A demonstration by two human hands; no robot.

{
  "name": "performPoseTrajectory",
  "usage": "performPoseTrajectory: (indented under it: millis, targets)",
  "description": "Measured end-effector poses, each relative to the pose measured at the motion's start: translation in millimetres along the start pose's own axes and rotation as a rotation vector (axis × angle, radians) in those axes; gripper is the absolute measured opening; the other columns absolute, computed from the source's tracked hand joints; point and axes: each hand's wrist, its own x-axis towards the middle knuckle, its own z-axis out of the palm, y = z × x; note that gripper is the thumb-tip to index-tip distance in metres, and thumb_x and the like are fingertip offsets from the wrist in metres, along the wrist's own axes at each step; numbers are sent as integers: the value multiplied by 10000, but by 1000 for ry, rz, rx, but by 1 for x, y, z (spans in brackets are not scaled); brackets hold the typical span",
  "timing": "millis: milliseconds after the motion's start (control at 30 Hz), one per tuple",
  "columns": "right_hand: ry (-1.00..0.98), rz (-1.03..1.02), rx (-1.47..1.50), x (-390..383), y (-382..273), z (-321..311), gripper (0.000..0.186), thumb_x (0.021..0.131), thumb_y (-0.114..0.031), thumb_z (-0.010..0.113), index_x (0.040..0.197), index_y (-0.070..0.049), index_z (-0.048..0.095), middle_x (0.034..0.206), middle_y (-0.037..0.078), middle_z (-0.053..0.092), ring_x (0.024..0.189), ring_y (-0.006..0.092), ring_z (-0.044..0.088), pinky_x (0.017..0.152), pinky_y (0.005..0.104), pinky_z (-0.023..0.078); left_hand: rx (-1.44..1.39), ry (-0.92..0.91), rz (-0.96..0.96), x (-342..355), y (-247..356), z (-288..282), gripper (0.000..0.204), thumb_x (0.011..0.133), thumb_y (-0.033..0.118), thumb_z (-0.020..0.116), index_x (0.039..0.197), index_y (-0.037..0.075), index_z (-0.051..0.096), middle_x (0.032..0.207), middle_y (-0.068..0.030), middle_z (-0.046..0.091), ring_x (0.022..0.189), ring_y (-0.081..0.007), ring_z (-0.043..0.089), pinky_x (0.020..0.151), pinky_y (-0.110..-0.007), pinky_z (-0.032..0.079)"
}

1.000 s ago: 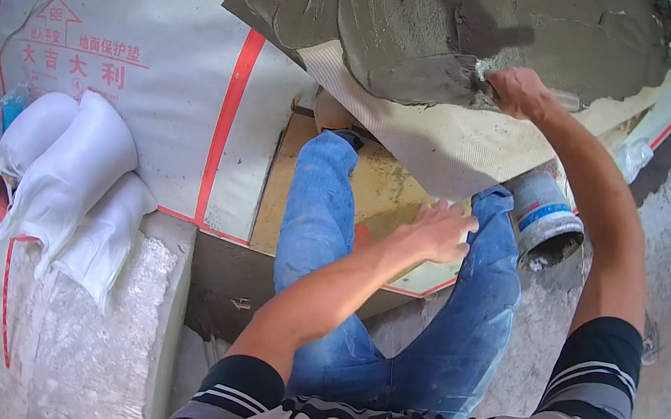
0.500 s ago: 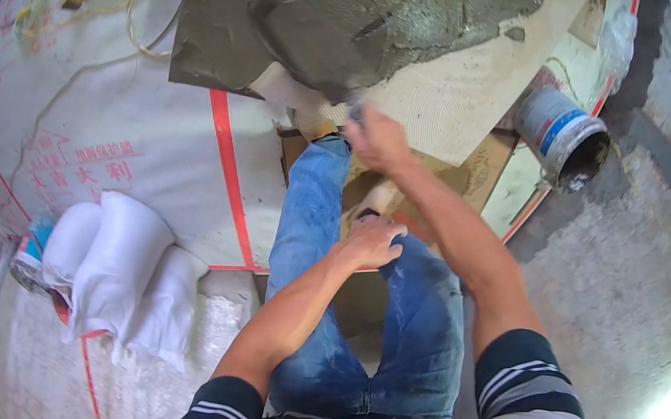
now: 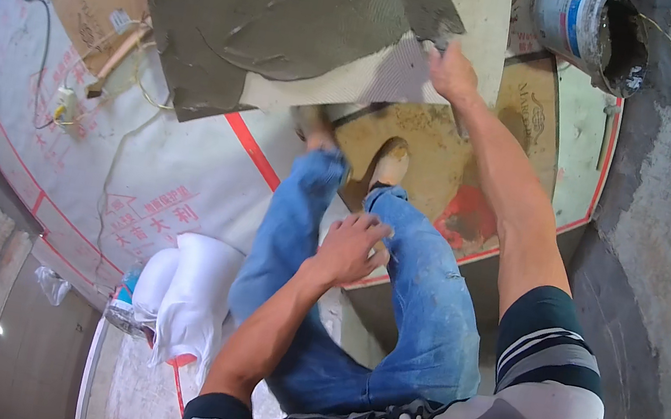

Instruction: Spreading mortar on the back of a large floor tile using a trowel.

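Note:
My right hand [image 3: 453, 74] is closed round the handle of a trowel [image 3: 445, 40], at the right edge of the mortar; the blade is hard to tell from the mortar. Grey wet mortar [image 3: 298, 8] covers most of a large tile [image 3: 384, 76]. Its pale ribbed back shows bare along the near and right sides. Between my knees, my left hand [image 3: 351, 249] hangs with its fingers loosely apart, nothing in them, close to my jeans.
A mortar-smeared bucket [image 3: 562, 21] lies tipped at the far right. Flattened cardboard [image 3: 443, 152] is under my foot. White sacks [image 3: 197, 293] stand at the left, on the near side of the printed floor sheet [image 3: 184, 158]. A cable [image 3: 111, 181] runs across that sheet.
My right hand has moved right and away with the trowel, and mortar has shifted off the tile's near part. My left foot is moving. The view has turned, and my left hand stays near my knees.

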Motion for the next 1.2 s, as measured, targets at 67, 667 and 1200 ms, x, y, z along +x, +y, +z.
performPoseTrajectory:
  millis: [67,667,1200]
  targets:
    - [145,74,161,4,2,-10,447,880,-405,493,1021,20,501,931,259,619,896,423,596,777,486,464,58,90,69,-18,-1,-12,366,800,255,601,1143,136,547,1167,-112,521,1058,-326,500,871,-447,408]
    - [325,-145,-103,169,-11,-124,487,866,-454,495,907,26,562,749,199,615,606,301,624,535,423,494,465,298,273,25,-81,-146,327,765,144,634,1083,93,580,1163,-142,505,1057,-333,478,903,-408,384]
    - [-157,-923,-361,-18,-151,62,367,893,-319,498,981,35,544,886,251,639,849,402,627,738,468,498,714,119,398,49,-65,-94,348,778,223,616,1110,132,564,1135,-111,503,1063,-292,475,907,-428,378]
